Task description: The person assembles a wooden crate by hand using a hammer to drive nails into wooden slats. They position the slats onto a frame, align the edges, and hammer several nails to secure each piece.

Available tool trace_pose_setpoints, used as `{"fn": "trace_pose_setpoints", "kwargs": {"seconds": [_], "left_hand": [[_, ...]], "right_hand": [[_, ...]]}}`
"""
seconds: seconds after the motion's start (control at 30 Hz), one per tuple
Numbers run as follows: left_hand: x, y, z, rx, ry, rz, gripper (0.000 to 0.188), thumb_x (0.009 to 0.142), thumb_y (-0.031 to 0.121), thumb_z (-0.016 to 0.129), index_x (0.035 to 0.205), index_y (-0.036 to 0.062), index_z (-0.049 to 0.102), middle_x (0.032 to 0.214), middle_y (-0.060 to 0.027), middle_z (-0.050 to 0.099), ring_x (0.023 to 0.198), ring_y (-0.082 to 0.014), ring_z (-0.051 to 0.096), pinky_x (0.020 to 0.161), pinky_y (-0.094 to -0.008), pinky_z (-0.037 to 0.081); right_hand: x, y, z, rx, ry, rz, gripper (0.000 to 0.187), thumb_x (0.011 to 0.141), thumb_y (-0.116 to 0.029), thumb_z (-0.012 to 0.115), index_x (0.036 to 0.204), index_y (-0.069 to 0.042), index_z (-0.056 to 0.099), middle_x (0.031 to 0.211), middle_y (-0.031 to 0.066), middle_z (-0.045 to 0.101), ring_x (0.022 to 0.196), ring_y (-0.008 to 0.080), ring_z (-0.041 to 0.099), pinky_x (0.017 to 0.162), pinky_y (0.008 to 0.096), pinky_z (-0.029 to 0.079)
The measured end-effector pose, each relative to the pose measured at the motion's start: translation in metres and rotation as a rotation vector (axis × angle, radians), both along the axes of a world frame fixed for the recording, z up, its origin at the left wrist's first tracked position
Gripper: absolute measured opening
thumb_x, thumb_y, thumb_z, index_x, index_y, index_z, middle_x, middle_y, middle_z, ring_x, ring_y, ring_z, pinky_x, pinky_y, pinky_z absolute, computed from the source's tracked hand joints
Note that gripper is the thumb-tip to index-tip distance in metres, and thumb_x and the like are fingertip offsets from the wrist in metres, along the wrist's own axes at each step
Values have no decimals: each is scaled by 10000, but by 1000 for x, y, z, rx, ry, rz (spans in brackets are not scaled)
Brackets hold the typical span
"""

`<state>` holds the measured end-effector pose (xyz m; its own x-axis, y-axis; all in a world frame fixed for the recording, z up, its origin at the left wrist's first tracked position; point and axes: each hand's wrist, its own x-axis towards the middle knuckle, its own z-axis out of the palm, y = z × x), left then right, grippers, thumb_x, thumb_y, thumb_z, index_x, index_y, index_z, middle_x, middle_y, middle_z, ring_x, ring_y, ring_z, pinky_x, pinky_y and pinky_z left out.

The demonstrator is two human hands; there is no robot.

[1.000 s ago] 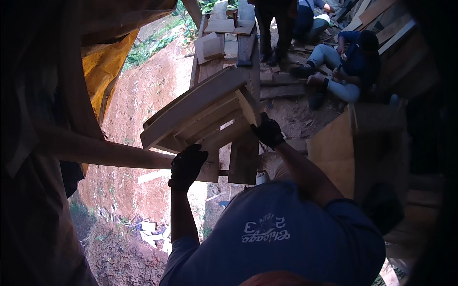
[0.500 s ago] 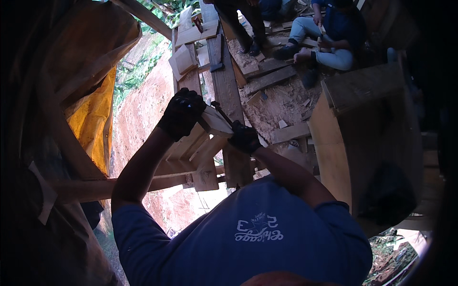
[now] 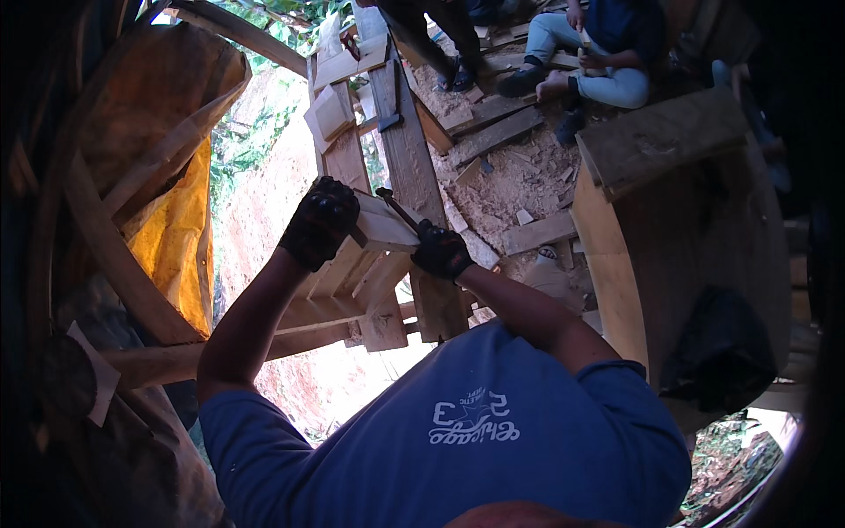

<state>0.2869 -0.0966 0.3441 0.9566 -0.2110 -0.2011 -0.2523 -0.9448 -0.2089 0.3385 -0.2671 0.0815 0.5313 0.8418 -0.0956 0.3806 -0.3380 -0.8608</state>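
Note:
My left hand [image 3: 320, 223], in a black glove, is closed round the left end of a pale wooden piece [image 3: 387, 229] with a flat top face. In my right hand [image 3: 441, 251], also gloved in black, is the handle of a small hammer [image 3: 400, 209]. Its dark head lies up and to the left of that hand, just beyond the far edge of the wooden piece. Below the piece is a stepped wooden frame [image 3: 330, 299], partly covered by my left arm. The fingertips of both hands are largely hidden.
A long plank [image 3: 400, 158] runs away ahead, with cut wooden blocks [image 3: 330, 114] on its left. A large wooden box [image 3: 607, 264] stands at right with a black bag [image 3: 717, 352]. Shavings and offcuts cover the ground, where one person [image 3: 607, 53] sits and another [image 3: 440, 44] stands.
The view has shifted slightly. My hands, the wooden piece and the hammer appear a little further left, and both hands keep their hold.

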Motion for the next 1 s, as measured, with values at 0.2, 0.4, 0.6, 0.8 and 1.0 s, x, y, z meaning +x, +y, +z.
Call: {"fn": "trace_pose_setpoints", "kwargs": {"seconds": [0.2,0.4,0.6,0.8,1.0], "left_hand": [[3,-3,5,3,-23,-55,230,815,88,674,1026,-1,688,1107,-214,707,1069,-403,687,1045,-505,523],[0,6,7,-183,-117,-189,291,858,86,664,1126,-17,714,1171,-218,705,1127,-413,672,1125,-581,463],[-8,22,-1,-158,-75,-190,283,897,101,641,1155,16,719,1229,-209,696,1226,-398,640,1232,-607,356],[-5,18,1,-128,39,-104,295,909,93,624,1182,30,716,1283,-209,687,1315,-391,606,1269,-634,284],[-19,42,-21,-143,-62,-194,322,942,91,594,1247,48,686,1322,-192,681,1376,-392,579,1281,-650,258]], "right_hand": [[1,2,-2,15,1,-10,483,843,-297,717,1213,-18,583,1014,244,757,991,433,745,854,538,598],[-1,9,-4,-62,-43,-25,475,865,-316,691,1228,-28,587,1058,228,761,994,433,747,855,543,596],[-5,8,1,-46,-111,-9,514,868,-326,699,1285,-48,584,1100,208,760,1034,417,744,880,535,592],[-4,11,-8,-49,-87,-10,464,878,-305,684,1251,-48,586,1117,225,757,1055,421,738,908,543,583],[-2,9,8,-23,-96,-1,409,891,-269,640,1224,-38,586,1114,243,753,1056,428,738,912,541,582]]}}
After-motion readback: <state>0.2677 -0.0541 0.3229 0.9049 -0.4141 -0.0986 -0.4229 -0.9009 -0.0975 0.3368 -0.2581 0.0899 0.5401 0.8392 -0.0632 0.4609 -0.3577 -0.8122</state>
